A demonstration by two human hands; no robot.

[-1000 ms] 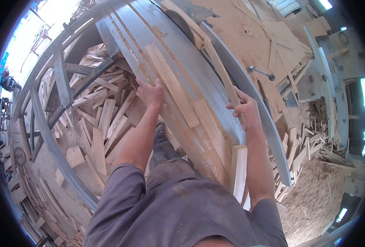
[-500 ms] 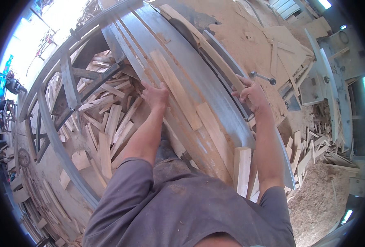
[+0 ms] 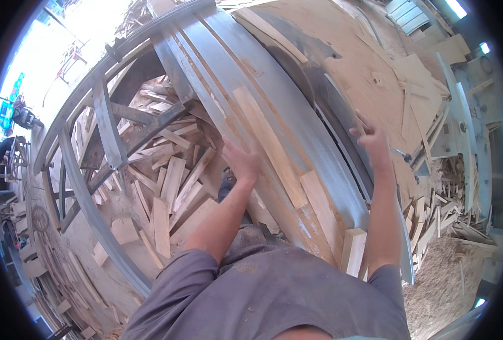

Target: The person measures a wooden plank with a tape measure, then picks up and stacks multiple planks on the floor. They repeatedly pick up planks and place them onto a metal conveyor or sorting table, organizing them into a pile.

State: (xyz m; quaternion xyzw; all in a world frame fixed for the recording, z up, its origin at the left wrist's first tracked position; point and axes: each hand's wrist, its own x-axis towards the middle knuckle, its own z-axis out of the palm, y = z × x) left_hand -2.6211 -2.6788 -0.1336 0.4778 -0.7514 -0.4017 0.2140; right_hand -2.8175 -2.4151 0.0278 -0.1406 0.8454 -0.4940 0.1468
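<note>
Head cam had the metal table [image 3: 311, 136] slanting across the middle. Left hand [image 3: 242, 162] was at the table's left edge, fingers loosely spread; looked like it rested there, but the contact was hard to make out. Right hand [image 3: 374, 146] was past the table's right edge, by a grey panel [image 3: 406, 258], fingers curled; couldn't tell if they pinched anything, the tips were too small and blurry. Its forearm hid part of that panel. On the table lay a long board [image 3: 268, 146] and a shorter board [image 3: 320, 204], with a pale block [image 3: 354, 249] at the table's near end, its bottom cut off by the shirt. Offcuts [image 3: 175, 181] littered the floor left of the table.
</note>
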